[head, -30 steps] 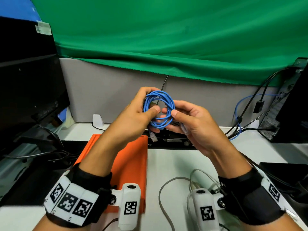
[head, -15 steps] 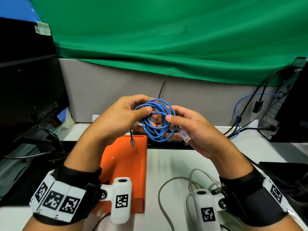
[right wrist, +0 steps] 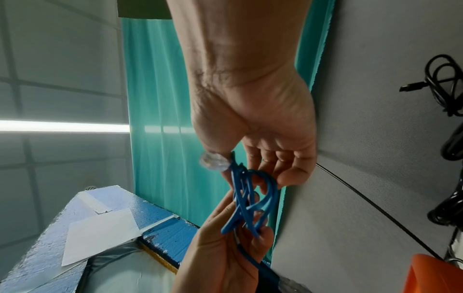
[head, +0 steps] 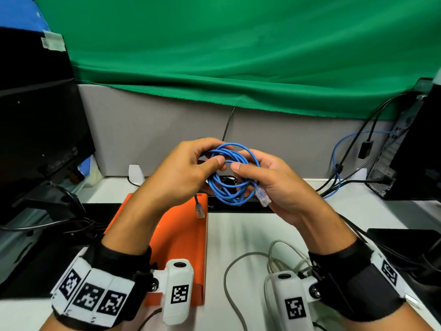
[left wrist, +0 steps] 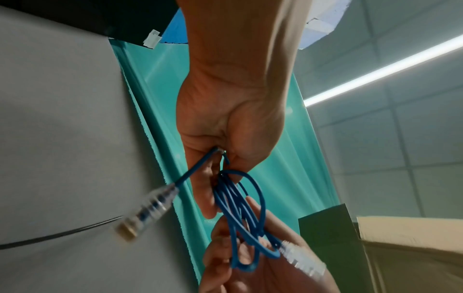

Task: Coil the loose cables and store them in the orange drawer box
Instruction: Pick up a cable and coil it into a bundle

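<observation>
A blue network cable (head: pixel 230 177) is wound into a small coil, held in the air between both hands above the desk. My left hand (head: pixel 191 170) pinches its left side between thumb and fingers. My right hand (head: pixel 267 180) grips its right side. One clear plug (head: pixel 200 210) dangles below the left hand over the orange drawer box (head: pixel 183 237), which lies on the desk. The other clear plug (head: pixel 262 197) sticks out by the right palm. The coil (left wrist: pixel 240 210) and both plugs show in the left wrist view. In the right wrist view the coil (right wrist: pixel 248 200) hangs between the two hands.
A loose grey cable (head: pixel 253 266) lies in loops on the white desk (head: pixel 238 230) near my right wrist. A black monitor (head: pixel 35 130) stands at the left. A computer tower (head: pixel 415 144) with plugged black and blue cables stands at the right. A grey partition closes the back.
Both hands came down with the coil from higher up toward the desk. One plug end dropped free and now dangles under the left hand. The loops have spread wider.
</observation>
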Demonstrator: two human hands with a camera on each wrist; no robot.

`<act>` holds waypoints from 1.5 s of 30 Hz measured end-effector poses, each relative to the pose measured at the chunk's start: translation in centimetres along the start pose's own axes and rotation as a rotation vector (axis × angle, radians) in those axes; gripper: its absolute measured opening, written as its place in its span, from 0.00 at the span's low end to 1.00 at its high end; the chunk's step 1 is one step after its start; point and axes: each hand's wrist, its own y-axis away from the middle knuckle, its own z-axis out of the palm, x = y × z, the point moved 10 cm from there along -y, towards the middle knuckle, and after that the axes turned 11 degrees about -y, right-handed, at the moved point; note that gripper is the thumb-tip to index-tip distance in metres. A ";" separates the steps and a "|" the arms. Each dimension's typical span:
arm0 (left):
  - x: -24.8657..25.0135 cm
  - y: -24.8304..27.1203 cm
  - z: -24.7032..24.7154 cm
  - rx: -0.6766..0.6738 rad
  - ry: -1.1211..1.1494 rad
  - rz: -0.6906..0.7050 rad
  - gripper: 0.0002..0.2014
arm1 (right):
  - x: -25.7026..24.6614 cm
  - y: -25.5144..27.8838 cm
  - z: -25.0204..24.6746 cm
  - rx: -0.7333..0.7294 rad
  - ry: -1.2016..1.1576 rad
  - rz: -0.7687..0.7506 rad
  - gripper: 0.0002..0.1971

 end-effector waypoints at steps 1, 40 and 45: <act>0.1 0.0 0.0 0.008 -0.038 0.010 0.11 | 0.0 0.0 -0.1 0.005 -0.014 0.005 0.08; 2.5 0.2 -0.7 0.254 -0.325 0.230 0.08 | 0.2 -0.4 -2.2 0.087 -0.218 0.040 0.17; 2.5 0.3 -0.2 0.250 -0.415 0.223 0.07 | -1.0 -0.2 -3.4 0.221 0.130 -0.058 0.12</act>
